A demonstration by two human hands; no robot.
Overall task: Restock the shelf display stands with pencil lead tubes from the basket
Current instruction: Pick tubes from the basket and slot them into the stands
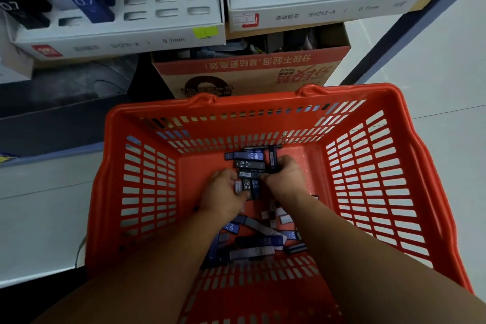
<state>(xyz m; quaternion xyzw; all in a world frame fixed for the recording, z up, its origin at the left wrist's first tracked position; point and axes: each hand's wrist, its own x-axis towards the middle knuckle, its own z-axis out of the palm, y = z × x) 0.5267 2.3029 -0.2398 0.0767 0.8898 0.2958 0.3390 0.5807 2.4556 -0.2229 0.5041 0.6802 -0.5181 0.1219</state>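
Looks like the grab-a-handful step. Both hands are down in the basket (394, 166), bunching tubes (248, 164) together. The left hand (223, 192) has its fingers (235, 197) curled round a couple of tubes. The right hand (285, 177) is wrapped on a bunch too, with one dark tube poking out above it. More lie loose on the basket floor, nearer the person. They're small flat sticks in dark blue, black and grey, marked HB 0.7. Next, I'd guess: lift the bunch to the stands (168, 31) on the shelf above — plenty of empty slots — and slide them in upright.
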